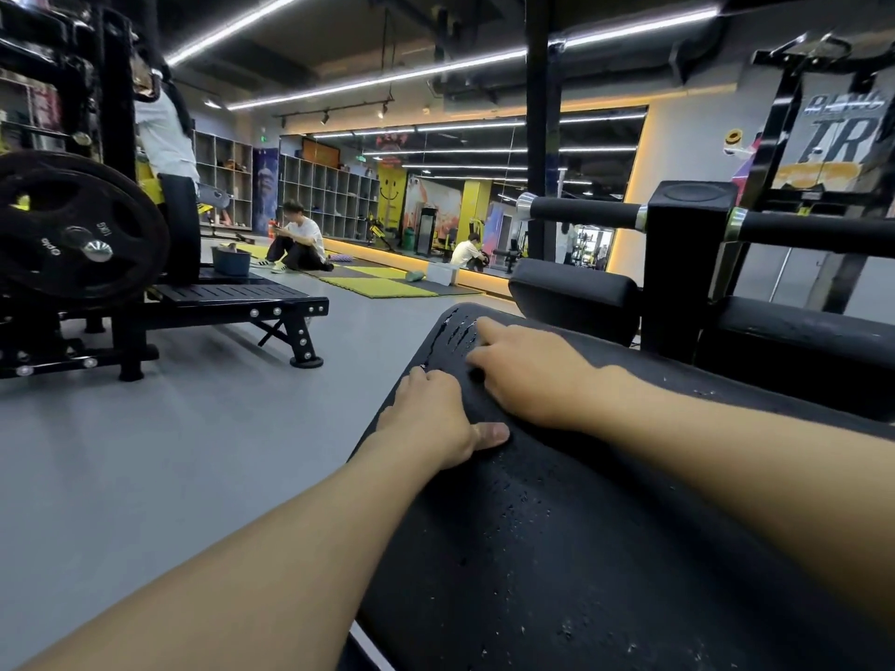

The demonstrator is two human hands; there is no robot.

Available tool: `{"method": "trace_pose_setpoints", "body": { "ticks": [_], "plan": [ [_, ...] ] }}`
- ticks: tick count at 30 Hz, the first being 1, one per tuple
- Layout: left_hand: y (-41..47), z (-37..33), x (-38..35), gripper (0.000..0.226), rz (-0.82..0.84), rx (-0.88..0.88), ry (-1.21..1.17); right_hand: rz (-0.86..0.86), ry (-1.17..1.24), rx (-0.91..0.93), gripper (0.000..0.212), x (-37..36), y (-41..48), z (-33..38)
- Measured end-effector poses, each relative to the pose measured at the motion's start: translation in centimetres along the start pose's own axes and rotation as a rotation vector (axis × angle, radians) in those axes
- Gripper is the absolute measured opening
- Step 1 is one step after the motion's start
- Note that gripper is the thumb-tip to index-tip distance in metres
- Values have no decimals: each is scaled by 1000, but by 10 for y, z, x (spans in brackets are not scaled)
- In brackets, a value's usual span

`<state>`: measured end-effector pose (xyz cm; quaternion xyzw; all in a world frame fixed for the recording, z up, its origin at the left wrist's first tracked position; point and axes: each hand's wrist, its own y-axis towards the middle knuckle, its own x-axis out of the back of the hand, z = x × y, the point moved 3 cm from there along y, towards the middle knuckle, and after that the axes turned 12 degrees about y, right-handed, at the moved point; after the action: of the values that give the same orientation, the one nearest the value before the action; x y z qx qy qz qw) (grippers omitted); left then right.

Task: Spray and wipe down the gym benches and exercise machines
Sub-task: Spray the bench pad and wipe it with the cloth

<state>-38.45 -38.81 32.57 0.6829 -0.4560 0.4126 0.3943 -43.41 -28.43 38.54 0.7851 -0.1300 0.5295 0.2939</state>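
A long black padded bench (pixel 557 525) runs from the bottom right up to the middle of the head view. Water drops speckle its surface, and wet streaks (pixel 455 331) mark its far end. My left hand (pixel 431 418) grips the pad's left edge, fingers curled over the side and thumb flat on top. My right hand (pixel 528 375) rests on the pad just beyond it. Its index finger stretches forward and its other fingers are bent down. I cannot make out whether anything dark lies under that hand. No spray bottle is in view.
A black post (pixel 687 263) with padded roller bars (pixel 581 211) stands right behind the bench. At the left is a plate-loaded machine (pixel 72 234) with a low black platform (pixel 232 295). A person (pixel 295 244) sits on floor mats beyond, near a blue bin (pixel 231 260). Grey floor (pixel 169 452) lies between.
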Motion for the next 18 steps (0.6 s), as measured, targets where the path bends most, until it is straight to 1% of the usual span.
{"method": "trace_pose_setpoints", "body": {
  "ticks": [1,4,6,7,8,10,12,13,15,16,17,18],
  "plan": [
    [-1,0,1,90,10,-8,3,-12,21,-7,26,2,3,-4],
    [0,-1,2,85,33,-20,19,-126,44,-151,23,12,26,-27],
    [-1,-1,4,81,40,-15,29,-64,52,-77,20,5,40,-12],
    [-1,-1,5,79,41,-14,34,-16,63,-16,22,0,45,-3],
    [-1,-1,6,77,40,-15,37,-3,73,14,25,-5,52,0],
    [-3,-1,6,74,47,-17,35,-80,95,-72,28,-1,65,-12],
    [-4,-2,7,69,54,-24,42,-137,74,-167,24,0,76,-20],
    [-3,-2,7,69,57,-23,51,-106,65,-144,22,-3,79,-14],
    [-1,-2,9,70,56,-18,61,2,69,2,23,-11,80,4],
    [-1,-2,9,72,57,-17,60,28,75,49,26,-13,80,7],
    [-1,-2,9,73,63,-16,58,16,82,36,28,-10,81,2],
    [-2,-2,9,74,67,-16,56,-27,83,-27,31,-4,83,-8]
  ]
}}
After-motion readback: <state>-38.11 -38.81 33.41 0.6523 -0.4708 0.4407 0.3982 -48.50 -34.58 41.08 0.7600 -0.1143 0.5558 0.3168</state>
